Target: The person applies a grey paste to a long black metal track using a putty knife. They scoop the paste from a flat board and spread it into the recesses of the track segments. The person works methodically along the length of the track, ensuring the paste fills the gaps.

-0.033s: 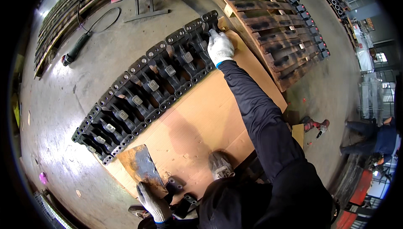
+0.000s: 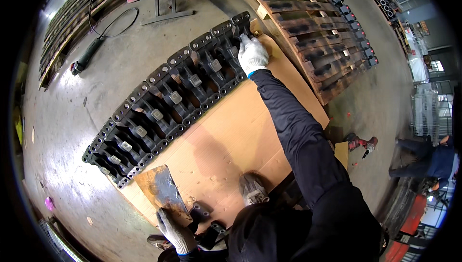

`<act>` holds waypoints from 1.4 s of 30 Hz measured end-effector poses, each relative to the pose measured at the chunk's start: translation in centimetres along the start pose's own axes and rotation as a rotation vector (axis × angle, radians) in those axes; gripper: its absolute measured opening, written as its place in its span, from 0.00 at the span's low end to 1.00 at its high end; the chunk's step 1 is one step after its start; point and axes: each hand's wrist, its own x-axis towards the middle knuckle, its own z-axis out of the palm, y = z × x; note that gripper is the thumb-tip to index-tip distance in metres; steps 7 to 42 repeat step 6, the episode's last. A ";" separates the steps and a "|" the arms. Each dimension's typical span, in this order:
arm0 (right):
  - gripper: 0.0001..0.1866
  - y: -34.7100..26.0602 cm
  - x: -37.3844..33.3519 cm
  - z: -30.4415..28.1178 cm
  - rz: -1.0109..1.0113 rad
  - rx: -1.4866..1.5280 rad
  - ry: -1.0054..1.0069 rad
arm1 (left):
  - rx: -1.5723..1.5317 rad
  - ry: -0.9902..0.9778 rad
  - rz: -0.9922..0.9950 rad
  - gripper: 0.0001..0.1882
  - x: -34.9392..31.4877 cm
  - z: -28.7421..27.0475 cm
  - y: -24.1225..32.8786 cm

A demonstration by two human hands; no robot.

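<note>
A curved row of black metal track links (image 2: 175, 97), with bolt holes along both edges, lies across the cardboard sheet (image 2: 226, 139). My right hand (image 2: 252, 55), in a white knit glove, reaches to its far right end. The fingers curl over the last link; their tips are partly hidden. Low in the view, my gloved left hand (image 2: 174, 232) has its fingers stretched out along the near corner of a stained, flat metal plate (image 2: 163, 191). Beside the plate are small dark metal blocks with holes (image 2: 199, 210).
Wooden pallets (image 2: 308, 36) stand at the far right. An angle grinder (image 2: 87, 56) with a cord lies on the floor at left, and a red power tool (image 2: 361, 143) at right. My shoe (image 2: 252, 189) rests on the cardboard. Another person (image 2: 426, 158) is at far right.
</note>
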 end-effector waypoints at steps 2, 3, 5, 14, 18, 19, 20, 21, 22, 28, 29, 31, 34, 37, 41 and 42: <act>0.16 0.7 -0.1 0.2 -0.012 -0.030 -0.001 | 0.005 -0.017 0.027 0.29 0.3 0.1 0.5; 0.16 0.5 -0.1 -0.1 -0.020 -0.035 -0.014 | -0.059 -0.018 -0.028 0.29 0.4 0.0 0.8; 0.17 0.0 0.1 -0.6 -0.014 -0.027 -0.064 | -0.288 -0.011 -0.228 0.29 0.8 -0.1 1.5; 0.17 -0.2 0.3 -0.9 0.002 -0.019 -0.064 | -0.290 -0.010 -0.228 0.29 0.8 -0.1 1.5; 0.17 -0.2 0.3 -0.9 0.002 -0.019 -0.064 | -0.290 -0.010 -0.228 0.29 0.8 -0.1 1.5; 0.17 -0.2 0.3 -0.9 0.002 -0.019 -0.064 | -0.290 -0.010 -0.228 0.29 0.8 -0.1 1.5; 0.17 -0.2 0.3 -0.9 0.002 -0.019 -0.064 | -0.290 -0.010 -0.228 0.29 0.8 -0.1 1.5; 0.17 -0.2 0.3 -0.9 0.002 -0.019 -0.064 | -0.290 -0.010 -0.228 0.29 0.8 -0.1 1.5; 0.17 -0.2 0.3 -0.9 0.002 -0.019 -0.064 | -0.290 -0.010 -0.228 0.29 0.8 -0.1 1.5; 0.17 -0.2 0.3 -0.9 0.002 -0.019 -0.064 | -0.290 -0.010 -0.228 0.29 0.8 -0.1 1.5; 0.17 -0.2 0.3 -0.9 0.002 -0.019 -0.064 | -0.290 -0.010 -0.228 0.29 0.8 -0.1 1.5; 0.17 -0.2 0.3 -0.9 0.002 -0.019 -0.064 | -0.290 -0.010 -0.228 0.29 0.8 -0.1 1.5; 0.17 -0.2 0.3 -0.9 0.002 -0.019 -0.064 | -0.290 -0.010 -0.228 0.29 0.8 -0.1 1.5; 0.17 -0.2 0.3 -0.9 0.002 -0.019 -0.064 | -0.290 -0.010 -0.228 0.29 0.8 -0.1 1.5; 0.17 -0.2 0.3 -0.9 0.002 -0.019 -0.064 | -0.290 -0.010 -0.228 0.29 0.8 -0.1 1.5; 0.17 -0.2 0.3 -0.9 0.002 -0.019 -0.064 | -0.290 -0.010 -0.228 0.29 0.8 -0.1 1.5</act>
